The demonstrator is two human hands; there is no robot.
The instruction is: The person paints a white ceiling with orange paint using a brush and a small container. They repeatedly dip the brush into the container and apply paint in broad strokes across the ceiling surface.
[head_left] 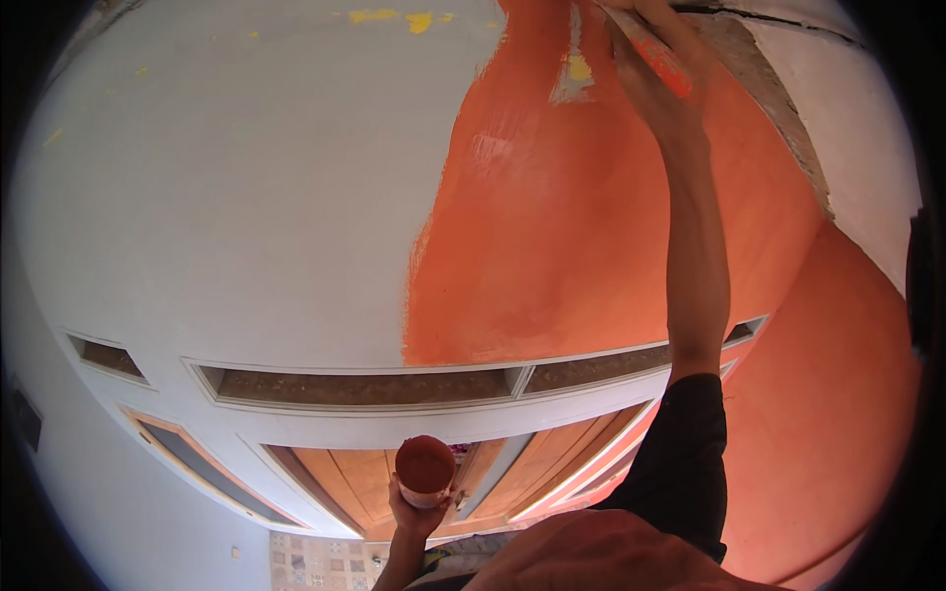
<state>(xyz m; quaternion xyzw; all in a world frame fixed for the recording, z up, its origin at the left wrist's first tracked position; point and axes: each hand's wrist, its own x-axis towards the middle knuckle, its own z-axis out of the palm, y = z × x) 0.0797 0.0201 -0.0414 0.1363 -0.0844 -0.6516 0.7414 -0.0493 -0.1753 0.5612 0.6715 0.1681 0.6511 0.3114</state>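
While gripping a cup (425, 494), reddish inside, in the left hand (410, 514) before the door (353, 481), reaching with the right hand (696, 61) toward the half-orange wall (552, 266)'s top edge, clasping a flat, red-marked tool (662, 67), kind unclear

A pale grey wall (246, 227) flecked with yellow wears streaky orange paint (562, 227) at right; a cup (424, 497) holds rust-red paint (427, 465); doors (345, 475) are warm brown, a sleeve (682, 458) black, floor tiles (330, 564) patterned.

My right hand (692, 49) grips high above the wall slot (365, 386), arm (698, 246) outstretched; my left hand (416, 517) curls below it.
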